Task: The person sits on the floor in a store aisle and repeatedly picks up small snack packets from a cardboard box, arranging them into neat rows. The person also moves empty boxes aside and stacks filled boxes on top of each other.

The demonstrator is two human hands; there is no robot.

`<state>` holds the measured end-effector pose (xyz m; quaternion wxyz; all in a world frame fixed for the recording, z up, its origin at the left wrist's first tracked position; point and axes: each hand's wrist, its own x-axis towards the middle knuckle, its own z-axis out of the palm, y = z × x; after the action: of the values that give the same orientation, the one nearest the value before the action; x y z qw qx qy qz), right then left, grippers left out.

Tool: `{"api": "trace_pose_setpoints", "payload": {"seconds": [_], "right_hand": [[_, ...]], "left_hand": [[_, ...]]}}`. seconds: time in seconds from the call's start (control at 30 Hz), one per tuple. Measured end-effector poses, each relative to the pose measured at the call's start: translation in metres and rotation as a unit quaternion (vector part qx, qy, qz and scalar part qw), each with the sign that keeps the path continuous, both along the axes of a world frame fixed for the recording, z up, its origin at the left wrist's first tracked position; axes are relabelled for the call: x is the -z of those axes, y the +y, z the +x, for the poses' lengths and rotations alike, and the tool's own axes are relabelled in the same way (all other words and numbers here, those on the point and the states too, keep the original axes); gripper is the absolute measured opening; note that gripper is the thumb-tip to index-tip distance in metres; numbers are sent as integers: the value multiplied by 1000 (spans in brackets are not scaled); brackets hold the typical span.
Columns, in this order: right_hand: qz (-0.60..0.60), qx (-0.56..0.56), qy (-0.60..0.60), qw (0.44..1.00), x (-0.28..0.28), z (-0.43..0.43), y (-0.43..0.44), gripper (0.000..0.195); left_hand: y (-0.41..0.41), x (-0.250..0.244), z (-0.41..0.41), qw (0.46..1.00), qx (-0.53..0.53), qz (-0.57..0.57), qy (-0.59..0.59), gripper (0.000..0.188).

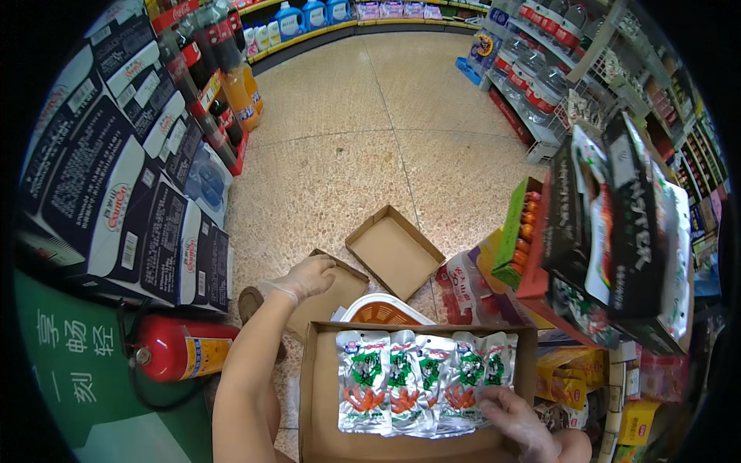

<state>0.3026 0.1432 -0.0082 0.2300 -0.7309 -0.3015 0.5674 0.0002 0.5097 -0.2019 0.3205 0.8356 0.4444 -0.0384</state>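
Note:
A large open cardboard tray [324, 428] lies before me, with several silver foil snack pouches [363, 382] overlapping in a row inside. My right hand [509, 414], in a thin clear glove, has its fingertips at the lower edge of the rightmost pouches; whether they grip one cannot be told. My left hand [310, 276], gloved the same way, is stretched forward over a lower cardboard tray [333, 298], its fingers apart with nothing seen in them. Another shallow cardboard tray [396, 252] lies further forward. An orange basket with a white rim [385, 302] shows behind the large tray.
Dark cartons [116, 197] are stacked at left, above a red fire extinguisher [173, 349]. Soda bottles [240, 95] stand beyond them. Black display boxes of pouches [634, 231] and a green box of orange-red items [515, 234] rise close at right. Shelves with water bottles [538, 89] are behind.

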Motion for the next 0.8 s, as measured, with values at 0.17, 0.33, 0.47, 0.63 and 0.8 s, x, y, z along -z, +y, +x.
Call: {"api": "trace_pose_setpoints", "payload": {"seconds": [0.17,0.33,0.47,0.63,0.8], "right_hand": [[-39,-62,-23,997,7,2,9,43],[-41,-66,15,997,13,9,16,39],[-59,-84,24,994,18,11,20,37],[-19,-19,41,999,21,3,18,31],[10,-14,20,1000,23,1,15,27]], "left_hand": [[3,31,28,973,176,131,75,49],[6,60,58,953,258,158,26,48],[7,79,72,953,262,145,40,48],[15,97,59,944,243,220,-29,31],[12,103,54,936,205,286,-16,20]]}}
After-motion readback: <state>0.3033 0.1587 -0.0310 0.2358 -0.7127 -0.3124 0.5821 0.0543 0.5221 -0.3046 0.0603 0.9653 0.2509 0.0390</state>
